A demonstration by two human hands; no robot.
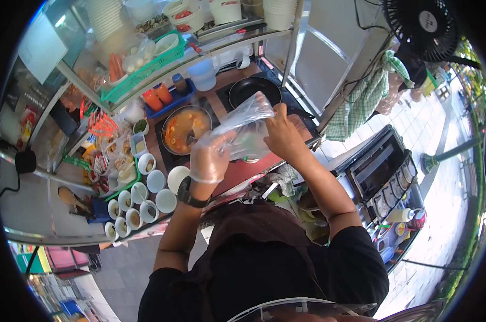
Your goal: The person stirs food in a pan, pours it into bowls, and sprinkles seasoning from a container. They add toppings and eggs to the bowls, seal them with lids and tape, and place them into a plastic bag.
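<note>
My left hand, covered by a thin clear plastic glove and with a dark watch at the wrist, is closed on a clear plastic bag. My bare right hand pinches the bag's other side, so the plastic stretches between both hands. Its folds partly hide my left fingers. Behind my left hand, a pan holds an orange soup or stew with a utensil in it. A black frying pan sits beyond the bag.
Several white cups line the counter's left front. Sauce bottles stand in a blue tray, near a blue container. A glass shelf holds a green basket. At the right are a checked cloth and a black fan.
</note>
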